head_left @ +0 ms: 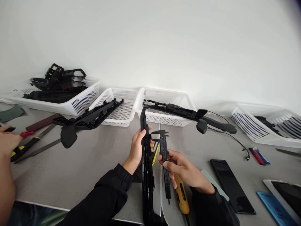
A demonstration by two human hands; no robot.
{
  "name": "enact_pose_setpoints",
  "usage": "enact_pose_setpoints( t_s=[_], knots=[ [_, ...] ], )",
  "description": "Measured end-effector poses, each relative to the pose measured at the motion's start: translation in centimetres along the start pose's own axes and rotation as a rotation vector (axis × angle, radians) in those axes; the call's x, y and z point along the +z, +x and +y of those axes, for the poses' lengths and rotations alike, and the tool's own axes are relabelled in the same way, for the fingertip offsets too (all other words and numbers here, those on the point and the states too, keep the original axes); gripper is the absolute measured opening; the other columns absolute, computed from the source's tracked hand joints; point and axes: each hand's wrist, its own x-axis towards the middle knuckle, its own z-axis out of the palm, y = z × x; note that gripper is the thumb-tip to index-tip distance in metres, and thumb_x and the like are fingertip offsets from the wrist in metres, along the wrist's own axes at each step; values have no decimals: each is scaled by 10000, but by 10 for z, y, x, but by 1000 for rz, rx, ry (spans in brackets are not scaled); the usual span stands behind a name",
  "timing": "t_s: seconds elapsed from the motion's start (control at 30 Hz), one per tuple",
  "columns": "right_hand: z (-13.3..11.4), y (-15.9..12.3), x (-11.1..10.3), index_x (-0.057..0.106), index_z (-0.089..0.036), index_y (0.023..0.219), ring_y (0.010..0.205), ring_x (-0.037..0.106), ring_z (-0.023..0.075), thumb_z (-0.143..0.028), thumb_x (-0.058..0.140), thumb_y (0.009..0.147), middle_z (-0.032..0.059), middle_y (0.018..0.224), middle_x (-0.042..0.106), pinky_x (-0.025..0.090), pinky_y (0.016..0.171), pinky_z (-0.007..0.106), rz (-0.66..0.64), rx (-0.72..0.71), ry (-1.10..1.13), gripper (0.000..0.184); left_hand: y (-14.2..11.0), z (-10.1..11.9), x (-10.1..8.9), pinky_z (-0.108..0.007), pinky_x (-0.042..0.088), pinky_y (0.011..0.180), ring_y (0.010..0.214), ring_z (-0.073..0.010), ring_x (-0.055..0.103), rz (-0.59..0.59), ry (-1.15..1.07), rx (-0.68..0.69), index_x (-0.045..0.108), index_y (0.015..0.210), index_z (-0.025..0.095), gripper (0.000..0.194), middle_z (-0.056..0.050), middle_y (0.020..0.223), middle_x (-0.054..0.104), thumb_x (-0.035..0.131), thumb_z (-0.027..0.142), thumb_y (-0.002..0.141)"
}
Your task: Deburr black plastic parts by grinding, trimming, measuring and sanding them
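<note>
My left hand (137, 145) is wrapped round a long black plastic trim part (147, 175), which stands lengthwise in front of me. In my right hand (181, 168) is a black vernier caliper (164, 157), its jaws pointing left toward the upper part of the trim piece. The jaws are slightly apart; whether they touch the part I cannot tell. Behind the caliper, a yellow tape-like strip (155, 154) is partly hidden. Below my right hand lies a yellow power tool (182, 196) with a black cord.
White baskets (87, 99) with black parts line the wall; long black parts (91, 116) rest across two rims. Files (39, 150) lie left, near a co-worker's hand (9, 141). On the right are a black phone (231, 185), lighters (260, 156) and a blue object (275, 205).
</note>
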Motion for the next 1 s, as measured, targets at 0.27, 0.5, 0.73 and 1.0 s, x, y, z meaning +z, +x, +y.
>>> enact_pose_setpoints(
  t_s=[0.27, 0.5, 0.73, 1.0],
  knots=[
    [-1, -2, 0, 632, -203, 1178, 472, 540, 69, -511, 736, 1006, -68, 785, 517, 552, 426, 214, 8, 1, 2, 368, -1, 1, 1, -227, 494, 440, 502, -114, 580, -8, 3, -7, 738, 1197, 182, 521, 28, 720, 656, 801, 555, 839],
    [1, 5, 0, 701, -198, 1147, 436, 458, 45, -527, 727, 1015, -32, 845, 594, 446, 401, 213, 149, -113, -15, 355, 4, 3, -2, -213, 496, 476, 523, -113, 567, 16, -43, 3, 713, 1186, 187, 505, 28, 688, 643, 773, 572, 865],
    [-1, 6, 4, 826, -192, 1059, 722, 574, 128, -481, 727, 1036, 26, 874, 659, 528, 650, 251, -35, -123, -105, 306, 3, 4, 0, -229, 481, 461, 500, -117, 565, 73, -24, -22, 721, 1205, 171, 604, 29, 701, 642, 789, 641, 831],
    [3, 6, 8, 844, -172, 1083, 666, 559, 117, -535, 740, 1015, 18, 822, 659, 534, 623, 249, -190, -3, -139, 384, 5, 4, -1, -237, 471, 503, 535, -127, 566, 56, -18, 2, 716, 1227, 132, 666, 22, 665, 646, 795, 654, 822]
  ],
)
